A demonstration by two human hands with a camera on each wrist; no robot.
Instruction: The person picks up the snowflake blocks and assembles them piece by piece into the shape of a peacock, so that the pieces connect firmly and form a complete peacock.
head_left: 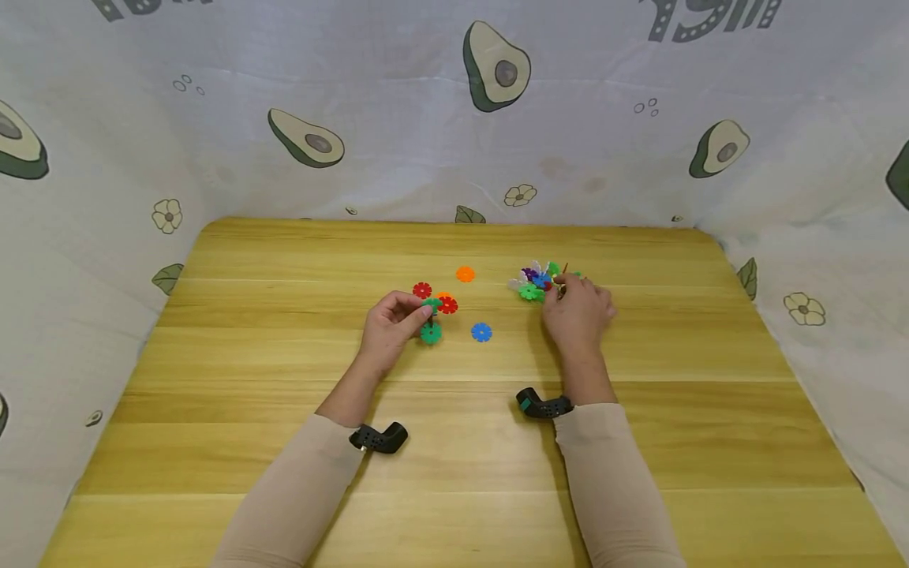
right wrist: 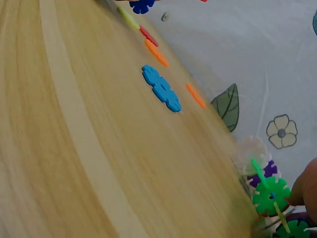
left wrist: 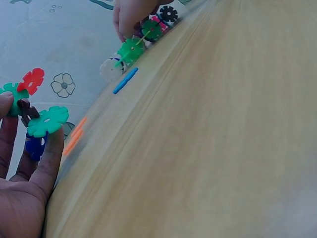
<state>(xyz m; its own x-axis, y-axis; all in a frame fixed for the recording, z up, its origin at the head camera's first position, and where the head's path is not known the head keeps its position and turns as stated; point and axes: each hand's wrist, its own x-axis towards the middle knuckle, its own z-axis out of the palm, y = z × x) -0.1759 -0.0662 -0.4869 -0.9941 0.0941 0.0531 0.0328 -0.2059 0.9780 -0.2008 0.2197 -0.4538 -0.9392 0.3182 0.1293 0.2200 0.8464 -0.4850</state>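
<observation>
My left hand (head_left: 389, 327) pinches a small assembly of slotted plastic snowflake discs between thumb and fingers. In the left wrist view it includes a green disc (left wrist: 48, 121), a red disc (left wrist: 32, 81), a brown disc (left wrist: 26, 113) and a blue disc (left wrist: 35, 147). My right hand (head_left: 578, 312) reaches down at a cluster of mixed snowflake discs on the table, among them a bright green disc (right wrist: 271, 196), a purple disc (right wrist: 267, 173) and a clear disc (left wrist: 111, 68). Its fingertips are at the cluster and partly hidden; I cannot tell whether they grip a disc.
Between the hands, a blue disc (head_left: 481, 332) lies flat on the wooden table (head_left: 454, 442). An orange disc (head_left: 465, 274) lies farther back, and another red disc (head_left: 422, 290) is just beyond the left hand. A patterned cloth (head_left: 398, 71) hangs behind the table.
</observation>
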